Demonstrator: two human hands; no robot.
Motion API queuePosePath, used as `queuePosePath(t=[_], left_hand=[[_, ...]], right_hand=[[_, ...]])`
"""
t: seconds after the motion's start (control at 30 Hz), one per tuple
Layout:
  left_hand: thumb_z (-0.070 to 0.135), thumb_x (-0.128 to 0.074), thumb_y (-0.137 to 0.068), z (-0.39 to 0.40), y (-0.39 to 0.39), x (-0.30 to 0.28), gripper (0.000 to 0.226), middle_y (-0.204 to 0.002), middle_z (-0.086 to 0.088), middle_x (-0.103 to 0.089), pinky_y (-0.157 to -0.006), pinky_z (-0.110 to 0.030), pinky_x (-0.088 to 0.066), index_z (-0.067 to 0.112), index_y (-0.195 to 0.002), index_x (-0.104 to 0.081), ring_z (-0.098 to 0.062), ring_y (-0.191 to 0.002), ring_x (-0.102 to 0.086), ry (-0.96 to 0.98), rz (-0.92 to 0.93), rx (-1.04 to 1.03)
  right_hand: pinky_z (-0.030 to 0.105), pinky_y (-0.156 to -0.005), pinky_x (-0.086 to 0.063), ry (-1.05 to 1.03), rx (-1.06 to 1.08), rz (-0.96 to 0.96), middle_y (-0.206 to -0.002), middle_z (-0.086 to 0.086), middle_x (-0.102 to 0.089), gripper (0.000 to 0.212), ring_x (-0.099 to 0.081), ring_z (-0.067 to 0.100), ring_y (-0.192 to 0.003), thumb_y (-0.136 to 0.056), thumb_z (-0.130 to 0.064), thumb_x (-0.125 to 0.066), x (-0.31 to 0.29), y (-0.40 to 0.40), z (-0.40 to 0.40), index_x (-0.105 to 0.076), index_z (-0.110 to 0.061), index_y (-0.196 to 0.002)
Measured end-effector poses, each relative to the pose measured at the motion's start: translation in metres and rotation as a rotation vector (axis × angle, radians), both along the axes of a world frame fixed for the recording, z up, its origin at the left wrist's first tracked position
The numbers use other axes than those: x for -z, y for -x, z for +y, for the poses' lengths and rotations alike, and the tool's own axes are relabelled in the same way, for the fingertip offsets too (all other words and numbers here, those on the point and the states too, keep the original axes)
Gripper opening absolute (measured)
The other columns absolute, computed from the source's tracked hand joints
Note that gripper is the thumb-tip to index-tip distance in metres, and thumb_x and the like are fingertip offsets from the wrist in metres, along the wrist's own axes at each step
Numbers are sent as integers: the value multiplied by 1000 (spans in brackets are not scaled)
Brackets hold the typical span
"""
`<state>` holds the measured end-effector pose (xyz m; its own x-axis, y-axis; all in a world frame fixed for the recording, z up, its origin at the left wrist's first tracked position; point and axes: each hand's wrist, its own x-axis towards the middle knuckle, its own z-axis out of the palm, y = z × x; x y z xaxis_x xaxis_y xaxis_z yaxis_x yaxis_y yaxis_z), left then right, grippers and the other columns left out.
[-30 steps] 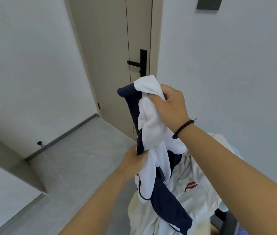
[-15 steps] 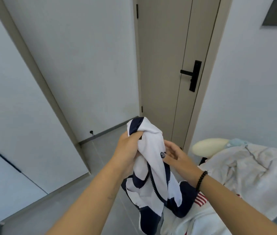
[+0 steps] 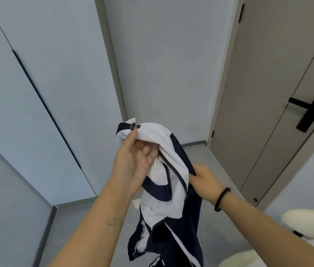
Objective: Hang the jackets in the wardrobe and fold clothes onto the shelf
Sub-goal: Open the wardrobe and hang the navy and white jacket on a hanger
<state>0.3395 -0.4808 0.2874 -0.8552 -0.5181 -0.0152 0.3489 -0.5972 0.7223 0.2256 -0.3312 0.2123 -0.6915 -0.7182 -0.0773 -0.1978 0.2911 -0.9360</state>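
- Jacket, white and navy soft fabric with a dark zip (image 3: 168, 182): it hangs bunched in the air between the two hands, in front of the pale wardrobe doors (image 3: 36, 97), well above the grey tiled floor (image 3: 206, 224). The upper part is mostly white with navy bands; the lower part is mostly navy and trails towards the bottom of the view. The zip teeth run down the middle fold, and the garment looks twisted, so I cannot tell which part is collar and which is sleeve.
- Risk, as I judge it: the wardrobe doors look closed, and both hands are busy. Freeing one hand for a door could let the loose lower half drop to the floor or drag on it.
- Second risk: hung while this twisted, the jacket may sit with a sleeve inside out or slide off. No hanger is in view.
- Third risk: the open zip edge could snag the fabric if the bundle is pulled apart hard.
- Left hand (image 3: 133, 157): raised, thumb and fingers pinching the top white fold, palm turned towards the camera.
- Right hand (image 3: 203, 175): lower, fingers curled round a navy edge beside the zip; a dark beaded bracelet (image 3: 222, 198) circles its wrist.
- Small dark round piece near the left thumb tip: too small to identify.
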Motion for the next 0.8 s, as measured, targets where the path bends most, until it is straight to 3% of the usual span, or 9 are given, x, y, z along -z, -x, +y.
queuePosePath(t=[0.13, 0.23, 0.3, 0.37, 0.47, 0.53, 0.6, 0.7, 0.8], left_hand=[[41, -71, -82, -18, -15, 29, 60, -121, -6, -69, -89, -35, -53, 14, -133, -53, -21, -113, -65, 269, -238, -54], [42, -86, -67, -27, -33, 57, 78, -112, 7, -72, -76, -22, -56, 20, -132, -50, -10, -103, -69, 332, -318, -97], [37, -84, -70, -39, -45, 75, 67, -111, 15, -71, -80, -16, -53, 24, -127, -53, -3, -103, -67, 497, -397, -85], [33, -81, -78, -53, -53, 91, 38, -93, 20, -73, -71, -7, -50, 23, -108, -61, 6, -84, -67, 604, -546, -106], [28, -67, -91, -82, -57, 105, 12, -85, 6, -72, -60, -6, -47, 18, -86, -63, -3, -72, -65, 588, -695, -265], [24, -56, -97, -110, -63, 101, 23, -72, 9, -70, -55, -10, -45, 19, -76, -64, -3, -67, -63, 550, -728, -411], [31, -53, -99, -143, -73, 89, 30, -75, 3, -73, -59, -15, -48, 12, -81, -67, -7, -71, -66, 450, -701, -475], [35, -54, -99, -192, -91, 64, 38, -93, -12, -74, -74, -31, -55, -1, -97, -65, -22, -87, -71, 264, -547, -512], [32, -54, -99, -232, -95, 43, 32, -95, -11, -75, -74, -29, -57, 3, -102, -68, -23, -93, -72, 303, -493, -520]], right_hand=[[34, -73, -46, 88, -35, -131, -91, 25, -67, 40, -58, 21, -78, -96, -23, -55, -22, 10, -64, -56, 17, -101], [34, -75, -51, 163, -48, -235, -89, 12, -69, 33, -63, 20, -81, -95, -23, -57, -40, 12, -110, -63, 9, -98], [26, -72, -55, 198, -98, -248, -86, 2, -72, 22, -67, 13, -79, -94, -27, -59, -54, 10, -141, -69, -9, -90], [26, -74, -55, 206, -146, -198, -87, 3, -72, 22, -66, 13, -80, -94, -29, -59, -66, 8, -173, -69, -11, -87], [37, -79, -53, 205, -145, -171, -88, 13, -67, 39, -62, 20, -82, -93, -31, -60, -71, 2, -222, -65, 8, -95], [36, -75, -49, 221, -135, -207, -84, 11, -60, 32, -57, 21, -79, -91, -33, -63, -70, 0, -257, -64, -1, -90], [37, -78, -50, 226, -71, -278, -85, 10, -59, 25, -56, 22, -79, -89, -33, -66, -70, 3, -290, -62, -9, -91], [38, -83, -51, 212, 36, -450, -90, 12, -59, 16, -56, 25, -82, -90, -18, -65, -63, 11, -330, -61, -2, -89], [32, -71, -51, 247, -19, -608, -82, 10, -58, 10, -57, 19, -73, -93, -3, -56, -46, 2, -360, -62, -3, -85]])
